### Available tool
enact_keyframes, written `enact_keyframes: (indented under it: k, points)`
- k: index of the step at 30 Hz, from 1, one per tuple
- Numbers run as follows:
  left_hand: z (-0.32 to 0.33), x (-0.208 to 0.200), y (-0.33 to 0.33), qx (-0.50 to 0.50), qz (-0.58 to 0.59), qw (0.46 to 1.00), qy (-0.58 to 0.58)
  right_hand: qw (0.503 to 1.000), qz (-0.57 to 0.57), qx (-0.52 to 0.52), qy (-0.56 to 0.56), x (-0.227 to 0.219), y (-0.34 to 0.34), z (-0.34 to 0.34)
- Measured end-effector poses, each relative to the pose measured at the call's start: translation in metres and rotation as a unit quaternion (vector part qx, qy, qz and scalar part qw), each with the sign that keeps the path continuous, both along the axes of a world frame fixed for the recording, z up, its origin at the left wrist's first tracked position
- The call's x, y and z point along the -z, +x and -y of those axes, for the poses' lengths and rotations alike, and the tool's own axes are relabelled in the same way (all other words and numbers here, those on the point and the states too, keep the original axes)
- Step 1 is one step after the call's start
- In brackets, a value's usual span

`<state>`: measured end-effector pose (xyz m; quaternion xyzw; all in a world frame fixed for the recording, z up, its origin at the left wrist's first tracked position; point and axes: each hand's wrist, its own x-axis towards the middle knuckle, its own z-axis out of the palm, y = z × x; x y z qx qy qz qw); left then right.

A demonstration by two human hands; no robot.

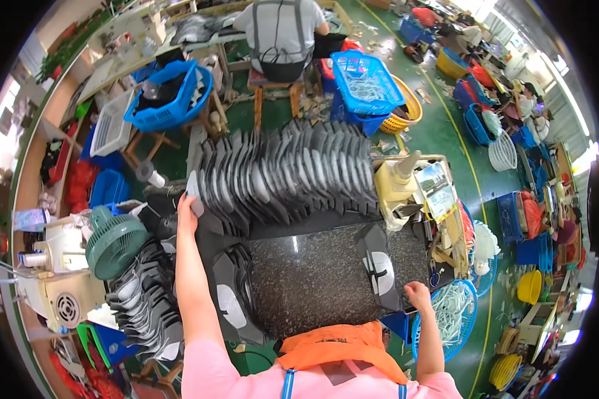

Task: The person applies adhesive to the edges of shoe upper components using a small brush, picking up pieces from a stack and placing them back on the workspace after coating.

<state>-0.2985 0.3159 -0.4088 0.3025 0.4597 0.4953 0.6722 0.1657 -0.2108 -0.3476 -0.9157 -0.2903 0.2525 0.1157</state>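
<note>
A long row of grey and black cut fabric pieces (286,174), shaped like shoe uppers, stands on edge along the far side of the work table. At its left end, my left hand (189,205) has its fingers closed on the outermost piece (192,183). On the speckled dark stone slab (306,276) lies a single grey piece (379,269) with a pale patch and a dark line. My right hand (417,294) is just right of that piece, fingers curled; whatever they may hold is hidden. A small stack of similar pieces (233,299) lies at the slab's left.
A green fan (115,243) and a sewing machine (63,296) stand at left, near more stacked pieces (146,299). On the right are a yellow glue pot (397,183), a tool tray (449,243) and a blue basket (474,306). A person (279,36) sits ahead.
</note>
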Motion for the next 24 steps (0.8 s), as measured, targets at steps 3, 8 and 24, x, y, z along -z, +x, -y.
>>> enact_keyframes:
  k: [3, 8, 24]
  points:
    - [0.022, -0.01, 0.012, -0.109, -0.128, 0.984, 0.054, 0.997, -0.011, -0.041, 0.072, 0.021, -0.009, 0.012]
    - [0.182, -0.078, 0.153, -0.045, -0.163, 0.961, 0.217, 0.987, 0.016, -0.112, 0.112, 0.047, -0.016, 0.043]
    - [0.458, 0.036, 0.329, 0.262, -0.206, 0.937, -0.105, 0.985, -0.117, -0.09, 0.088, 0.05, 0.009, 0.005]
